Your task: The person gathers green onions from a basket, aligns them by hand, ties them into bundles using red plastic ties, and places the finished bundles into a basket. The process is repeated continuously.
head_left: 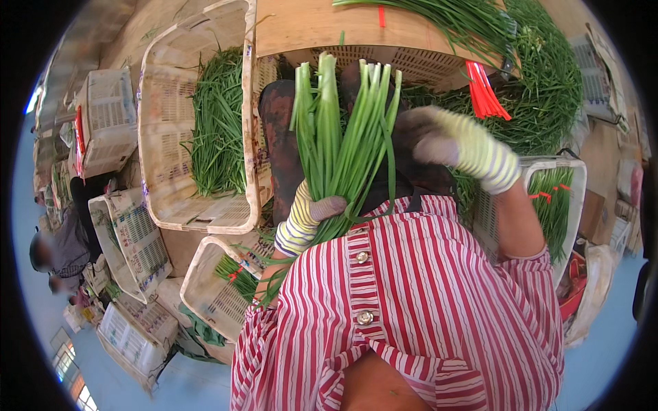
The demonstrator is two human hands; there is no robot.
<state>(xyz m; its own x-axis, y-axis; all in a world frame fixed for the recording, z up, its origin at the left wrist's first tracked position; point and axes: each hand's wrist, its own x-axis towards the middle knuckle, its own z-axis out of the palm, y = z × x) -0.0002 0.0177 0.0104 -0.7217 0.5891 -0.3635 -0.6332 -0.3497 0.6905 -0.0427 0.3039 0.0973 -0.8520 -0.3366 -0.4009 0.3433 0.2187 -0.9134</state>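
My left hand (pixel 308 218), in a striped glove with grey fingers, is closed round a bunch of garlic chives (pixel 336 147). The bunch stands over my lap with its pale cut ends upward; its leaves trail down by my left forearm. To the right of the bunch is my right hand (pixel 466 145) in a matching glove, blurred by motion. Its thumb and fingers look apart, with nothing visible between them. Red ties (pixel 485 92) hang from the edge of the wooden board (pixel 295 31) in front of me, close to that hand.
More chives lie on the board and in a big heap (pixel 548 82) at the far right. A large white crate (pixel 164 137) on the left holds loose chives. Smaller crates with red-tied bunches (pixel 552 198) stand by both my sides. Another person (pixel 68 253) is at the far left.
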